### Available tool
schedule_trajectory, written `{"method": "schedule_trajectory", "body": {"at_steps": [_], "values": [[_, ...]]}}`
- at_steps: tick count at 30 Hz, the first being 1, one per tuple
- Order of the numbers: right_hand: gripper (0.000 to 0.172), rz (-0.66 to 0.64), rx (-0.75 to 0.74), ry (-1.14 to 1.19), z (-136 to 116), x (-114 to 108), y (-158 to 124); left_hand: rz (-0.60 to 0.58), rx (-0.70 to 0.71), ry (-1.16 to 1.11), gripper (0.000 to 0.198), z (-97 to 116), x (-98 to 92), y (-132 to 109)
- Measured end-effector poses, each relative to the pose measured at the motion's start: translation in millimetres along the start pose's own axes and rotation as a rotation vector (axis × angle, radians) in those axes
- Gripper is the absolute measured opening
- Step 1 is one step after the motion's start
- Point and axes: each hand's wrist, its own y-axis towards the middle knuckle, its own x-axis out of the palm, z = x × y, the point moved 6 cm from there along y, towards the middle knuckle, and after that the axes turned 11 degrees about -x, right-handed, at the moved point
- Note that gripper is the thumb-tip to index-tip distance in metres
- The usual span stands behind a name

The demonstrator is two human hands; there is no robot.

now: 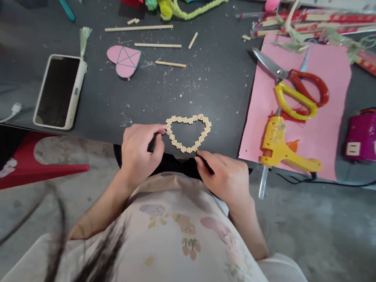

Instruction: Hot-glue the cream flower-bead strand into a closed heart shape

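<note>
- The left hand [142, 147] has its fingertips at the left lobe of a heart-shaped outline [204, 137] of small, pale, flower-like pieces; the fingers are curled loosely, not clenched.
- The right hand [225, 174] has a fingertip at or just beside the heart's lower tip; whether it presses there I cannot tell.
- Between the hands, the outline lies flat on the dark table [228, 86], near its edge. The loop looks closed, so the border seems done; its middle is open.
- Beyond the left hand lies a pink paper heart [128, 62] with ruled lines; right of it, loose thin wooden sticks [170, 64], apparently unused.
- Right of the right hand, a yellow glue gun [272, 141] and scissors [282, 73] rest on pink paper [326, 143], both out of hand.
</note>
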Motion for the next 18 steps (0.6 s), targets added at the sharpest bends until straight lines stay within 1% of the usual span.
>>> {"method": "schedule_trajectory", "body": {"at_steps": [4,6,8,11,14,15,16,18], "values": [[0.018,0.011,0.011,0.016,1.6,-1.7,0.4,-0.005,0.014,-0.018,0.022,1.3,-0.6,-2.7],[0.018,0.029,0.043,0.011,4.0,-4.0,1.8,-0.008,0.017,-0.021,0.021,1.4,-0.7,-3.8],[0.019,0.034,0.127,-0.008,9.5,-5.9,4.0,-0.012,0.015,-0.021,0.021,0.8,-1.0,-3.7],[0.022,-0.011,0.293,-0.029,20.1,-5.6,9.7,-0.016,0.015,-0.012,0.021,0.3,-2.3,1.2],[0.028,-0.077,0.408,-0.013,27.7,-2.7,19.1,-0.066,0.015,0.043,0.019,1.1,-1.1,12.8],[0.029,-0.096,0.437,-0.005,29.5,-1.7,22.7,-0.119,-0.008,0.09,0.017,0.1,1.9,17.9],[0.03,-0.113,0.46,-0.002,30.9,-1.0,26.3,-0.146,-0.018,0.131,0.016,0.1,3.6,23.1],[0.032,-0.141,0.497,-0.008,33.0,-0.2,33.0,-0.202,0.002,0.195,0.016,2.6,7.6,33.0]]}}
